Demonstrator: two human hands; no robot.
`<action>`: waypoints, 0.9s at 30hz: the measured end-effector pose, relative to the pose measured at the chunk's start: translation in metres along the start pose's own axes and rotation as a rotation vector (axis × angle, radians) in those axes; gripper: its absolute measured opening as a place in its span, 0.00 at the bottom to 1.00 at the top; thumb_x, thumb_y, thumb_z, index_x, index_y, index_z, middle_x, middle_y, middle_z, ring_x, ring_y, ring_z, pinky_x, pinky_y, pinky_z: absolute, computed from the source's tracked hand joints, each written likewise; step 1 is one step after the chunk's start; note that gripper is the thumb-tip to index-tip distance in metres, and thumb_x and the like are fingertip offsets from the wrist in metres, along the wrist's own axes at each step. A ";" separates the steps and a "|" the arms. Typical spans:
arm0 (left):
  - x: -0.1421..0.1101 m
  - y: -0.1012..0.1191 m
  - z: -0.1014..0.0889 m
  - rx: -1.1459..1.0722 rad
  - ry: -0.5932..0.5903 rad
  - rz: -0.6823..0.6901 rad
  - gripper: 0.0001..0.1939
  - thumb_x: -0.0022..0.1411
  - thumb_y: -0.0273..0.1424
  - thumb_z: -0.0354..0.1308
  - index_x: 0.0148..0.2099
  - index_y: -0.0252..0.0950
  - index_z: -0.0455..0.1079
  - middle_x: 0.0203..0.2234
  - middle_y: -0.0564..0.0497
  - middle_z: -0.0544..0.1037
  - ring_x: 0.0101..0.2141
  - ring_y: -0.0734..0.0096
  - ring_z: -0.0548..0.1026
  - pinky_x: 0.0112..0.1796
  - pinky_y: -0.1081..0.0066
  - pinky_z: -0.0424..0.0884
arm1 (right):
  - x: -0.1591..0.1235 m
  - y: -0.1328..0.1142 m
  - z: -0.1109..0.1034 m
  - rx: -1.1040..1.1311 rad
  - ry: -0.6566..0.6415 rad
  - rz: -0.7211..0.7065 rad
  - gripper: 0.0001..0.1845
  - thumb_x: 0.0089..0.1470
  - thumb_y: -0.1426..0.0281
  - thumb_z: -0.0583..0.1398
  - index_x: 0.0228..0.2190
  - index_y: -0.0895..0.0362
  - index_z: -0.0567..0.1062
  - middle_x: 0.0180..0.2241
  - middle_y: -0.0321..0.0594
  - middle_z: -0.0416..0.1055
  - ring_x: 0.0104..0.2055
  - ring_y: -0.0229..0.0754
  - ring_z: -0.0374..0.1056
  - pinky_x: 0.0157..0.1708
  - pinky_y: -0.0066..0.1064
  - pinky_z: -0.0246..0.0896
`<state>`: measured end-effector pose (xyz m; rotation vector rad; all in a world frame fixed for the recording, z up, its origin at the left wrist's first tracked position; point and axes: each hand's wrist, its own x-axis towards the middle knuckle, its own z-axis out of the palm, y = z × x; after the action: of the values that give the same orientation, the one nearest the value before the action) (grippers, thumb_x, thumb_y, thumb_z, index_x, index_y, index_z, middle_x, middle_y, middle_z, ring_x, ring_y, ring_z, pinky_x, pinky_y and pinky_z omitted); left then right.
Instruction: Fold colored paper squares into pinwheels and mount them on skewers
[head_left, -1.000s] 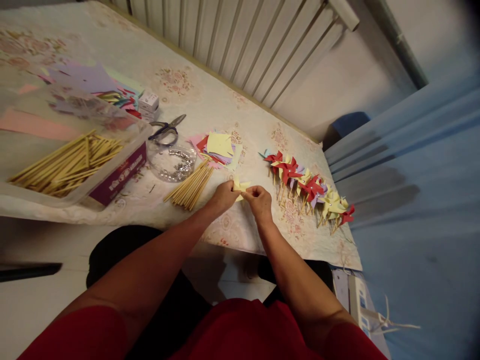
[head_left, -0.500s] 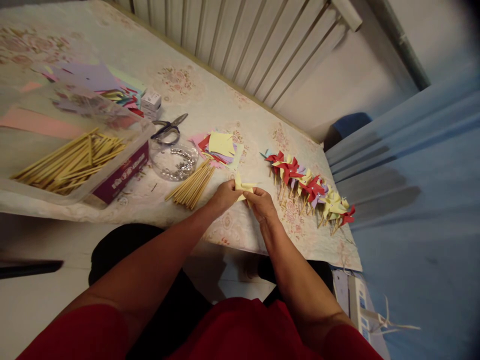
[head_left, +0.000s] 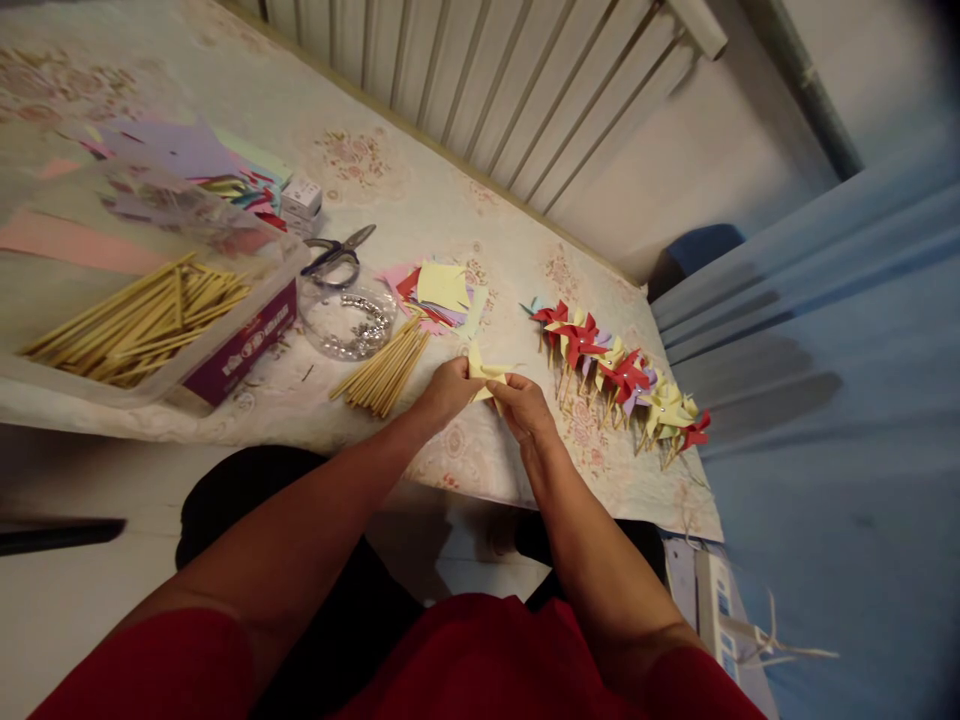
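While both bare hands met over the near part of the tablecloth, the piece in play was a folded yellow paper, caught right between them. And what a light touch it called for! The left hand had its left side pinched between thumb and fingers; the right hand nipped the opposite side, fingertips reaching in toward the middle. Neither was free: both were grasping. Thin stuff, by the look of it: next to weightless, springy at the folds, probably not slippery, but quick to crease or tear under a hard squeeze. The safest hold was likely that gathered middle, sparing the pointed corners. Whether it brushed the surface below, you could not tell.

Now, the room! Just left of the left hand lay a bundle of sticks, with a clear dish of metal bits farther left. Ahead and a touch left sat the paper squares; off to the right ran the row of pinwheels, easy to knock. Between those two, straight ahead, opened the widest lane. Close behind the hands came the tablecloth's near edge, leaving little margin for pulling back!
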<state>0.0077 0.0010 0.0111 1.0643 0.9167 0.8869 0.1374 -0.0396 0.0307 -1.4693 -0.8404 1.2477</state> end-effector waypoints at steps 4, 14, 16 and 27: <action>0.000 0.000 0.000 0.004 -0.002 -0.007 0.11 0.48 0.24 0.62 0.38 0.31 0.74 0.27 0.50 0.78 0.32 0.67 0.74 0.34 0.71 0.70 | 0.000 0.000 -0.001 0.017 -0.021 0.006 0.13 0.32 0.65 0.70 0.21 0.57 0.74 0.20 0.33 0.70 0.21 0.33 0.59 0.22 0.26 0.52; -0.004 0.003 0.002 -0.051 -0.042 -0.018 0.11 0.49 0.23 0.61 0.38 0.30 0.74 0.29 0.50 0.78 0.31 0.70 0.74 0.35 0.71 0.70 | 0.001 0.001 -0.003 0.002 -0.019 0.022 0.14 0.31 0.64 0.69 0.22 0.57 0.73 0.20 0.32 0.69 0.21 0.33 0.59 0.23 0.27 0.53; -0.004 0.003 0.002 -0.069 -0.064 -0.014 0.11 0.49 0.23 0.60 0.38 0.30 0.73 0.29 0.50 0.78 0.30 0.71 0.73 0.35 0.71 0.70 | 0.002 0.001 -0.003 0.014 -0.020 0.018 0.14 0.31 0.64 0.69 0.22 0.57 0.73 0.20 0.32 0.69 0.21 0.33 0.59 0.23 0.27 0.52; -0.009 0.014 -0.002 -0.189 -0.211 -0.082 0.14 0.47 0.19 0.54 0.38 0.29 0.74 0.25 0.51 0.76 0.28 0.72 0.73 0.34 0.72 0.68 | -0.002 0.001 -0.005 -0.035 -0.013 -0.025 0.12 0.34 0.63 0.68 0.20 0.56 0.71 0.17 0.30 0.65 0.22 0.34 0.59 0.24 0.27 0.53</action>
<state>0.0004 -0.0027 0.0257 0.9306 0.6813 0.7618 0.1418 -0.0428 0.0305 -1.4758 -0.8906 1.2304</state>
